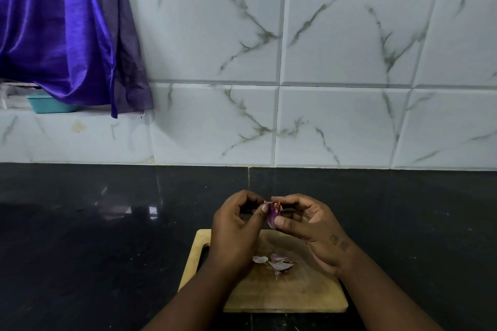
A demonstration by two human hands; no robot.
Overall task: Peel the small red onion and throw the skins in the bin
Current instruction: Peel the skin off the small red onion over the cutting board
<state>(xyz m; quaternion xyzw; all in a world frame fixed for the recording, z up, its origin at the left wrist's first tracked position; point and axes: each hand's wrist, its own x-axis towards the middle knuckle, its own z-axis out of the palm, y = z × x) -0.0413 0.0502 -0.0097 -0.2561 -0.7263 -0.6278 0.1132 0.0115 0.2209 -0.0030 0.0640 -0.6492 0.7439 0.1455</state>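
A small red onion [272,214] with purple flesh showing is held in the air above the far edge of a wooden cutting board [295,295]. My right hand [309,228] grips it between thumb and fingers. My left hand [236,228] pinches its top, where a flap of dry skin sticks out. Several peeled skins [277,263] lie on the board below my hands. No bin is in view.
The board lies on a black polished counter [94,250] that runs back to a white marble-tiled wall [322,88]. A purple cloth [67,35] hangs at the upper left over a ledge with a teal tub [45,106].
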